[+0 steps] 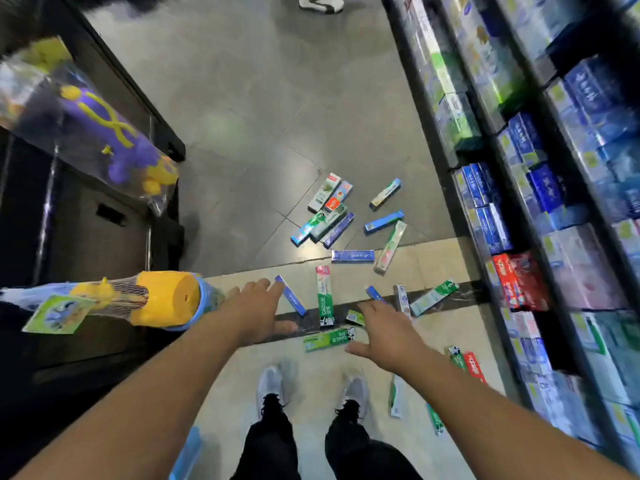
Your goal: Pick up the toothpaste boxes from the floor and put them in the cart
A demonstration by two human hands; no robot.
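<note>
- Boxes (325,296) lie scattered on the floor (263,109) beside the shelf (491,237), nearest just ahead of the shoes (273,386).
- Step: take the nearest first; best one per hand.
- Left hand (254,311), right hand (384,332): both reach down, palms down, fingers spread, holding nothing.
- Cart: not clearly seen.

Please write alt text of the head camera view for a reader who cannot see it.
Two open, empty hands, left hand and right hand, reach down toward toothpaste boxes scattered over a shop floor. Stocked shelves stand on the right, and a dark cart holding toys on the left.
</note>
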